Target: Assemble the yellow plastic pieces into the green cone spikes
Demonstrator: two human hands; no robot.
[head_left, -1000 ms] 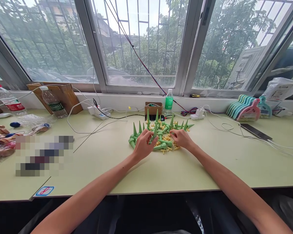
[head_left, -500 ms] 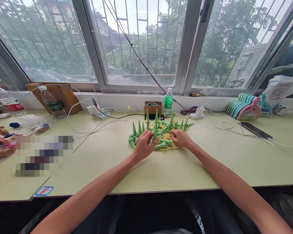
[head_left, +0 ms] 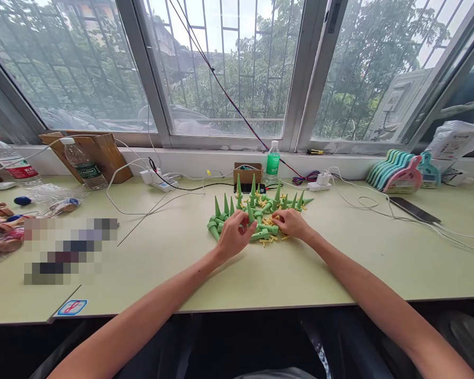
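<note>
My left hand [head_left: 235, 235] is closed around a green plastic watering spike [head_left: 250, 212], its pointed end upward and its lower part hidden by the fingers. On the right, my right hand [head_left: 293, 223] has its thumb and fingers pinched at the heap; whatever lies between the fingertips is too small to make out. Around both hands are several more green watering spikes [head_left: 212, 229], some standing point up, others lying down. Small yellow T-shaped valves [head_left: 264, 243] are scattered among them, under and in front of the right hand.
Behind the heap stand a small cardboard box [head_left: 239, 173] and a green-labelled bottle [head_left: 273, 159]. White cables [head_left: 150, 213] cross the table at left. A phone [head_left: 414, 209] and stacked hangers [head_left: 403, 176] are on the right. Bagged parts [head_left: 8, 231] lie far left.
The right hand's fingertips have shifted slightly left toward the left hand. The left hand keeps its hold on the green watering spike, which tilts a little more upright than at first.
</note>
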